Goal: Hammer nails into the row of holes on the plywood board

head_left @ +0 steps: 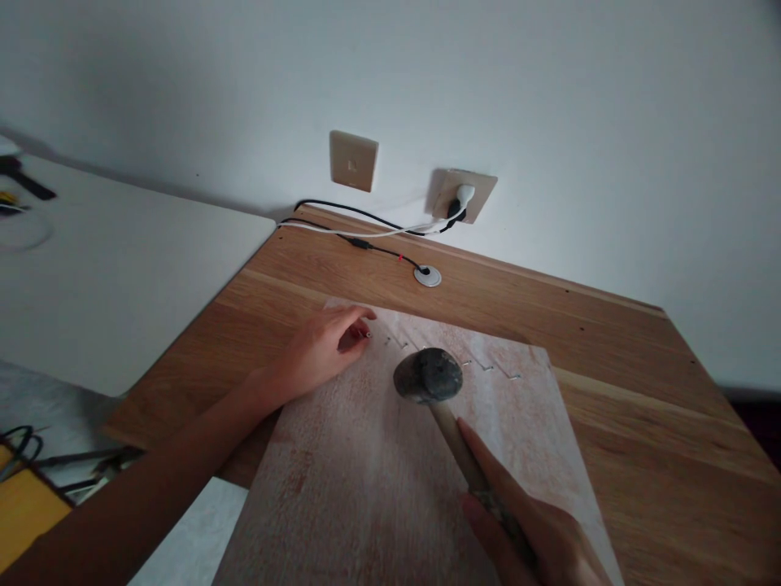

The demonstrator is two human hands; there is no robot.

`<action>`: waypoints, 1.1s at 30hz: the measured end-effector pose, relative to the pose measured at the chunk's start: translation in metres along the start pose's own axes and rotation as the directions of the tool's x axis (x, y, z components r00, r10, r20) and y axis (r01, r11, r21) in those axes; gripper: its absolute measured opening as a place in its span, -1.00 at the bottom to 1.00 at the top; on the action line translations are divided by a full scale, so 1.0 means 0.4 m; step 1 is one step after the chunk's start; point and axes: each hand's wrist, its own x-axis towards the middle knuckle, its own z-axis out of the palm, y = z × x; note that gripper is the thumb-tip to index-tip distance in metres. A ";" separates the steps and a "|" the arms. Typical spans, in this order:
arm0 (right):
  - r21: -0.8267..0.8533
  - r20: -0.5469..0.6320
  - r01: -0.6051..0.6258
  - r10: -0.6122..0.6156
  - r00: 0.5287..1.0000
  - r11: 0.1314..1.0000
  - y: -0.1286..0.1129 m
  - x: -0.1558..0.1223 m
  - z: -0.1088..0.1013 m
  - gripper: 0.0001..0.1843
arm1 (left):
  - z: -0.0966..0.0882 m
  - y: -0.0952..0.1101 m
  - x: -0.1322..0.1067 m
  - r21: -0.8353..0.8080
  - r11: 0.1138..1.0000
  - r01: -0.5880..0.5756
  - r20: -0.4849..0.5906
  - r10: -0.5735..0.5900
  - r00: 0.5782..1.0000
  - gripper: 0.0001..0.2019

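Observation:
A whitish, worn wooden board (342,472) lies on the wooden desk, with a row of small nails (468,362) standing along its far edge. My left hand (323,346) rests at the board's far left corner, its thumb and fingers closed round a nail (367,334) whose head peeks out. In my right hand (537,529) is the handle of a rubber mallet (430,376). Its dark head hovers over the board, just on the near side of the nail row, and covers part of that row.
Behind the board, cables run over the wooden desk (640,431) to a wall socket (482,195) and a cable grommet (428,277). A white table (152,268) adjoins on the left. Something yellow (28,509) shows low on the left.

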 end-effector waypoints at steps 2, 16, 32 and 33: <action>0.010 -0.006 0.007 -0.007 1.000 1.000 -0.020 0.035 -0.009 -0.38 | -0.001 0.002 0.001 -0.029 1.000 0.011 0.009 -0.011 1.000 -0.64; 0.039 0.072 -0.005 0.002 0.997 0.999 -0.074 0.179 -0.025 -0.41 | -0.008 0.012 0.014 -0.211 0.964 0.162 0.070 -0.151 0.986 -0.60; -0.010 0.112 0.048 -0.047 0.993 0.999 -0.066 0.193 0.009 -0.37 | -0.001 0.001 0.012 -0.237 0.961 0.143 0.053 -0.135 0.989 -0.49; -0.020 0.092 0.025 -0.023 0.996 0.999 -0.067 0.189 0.006 -0.37 | -0.003 0.003 0.012 -0.237 0.960 0.149 0.057 -0.140 0.989 -0.51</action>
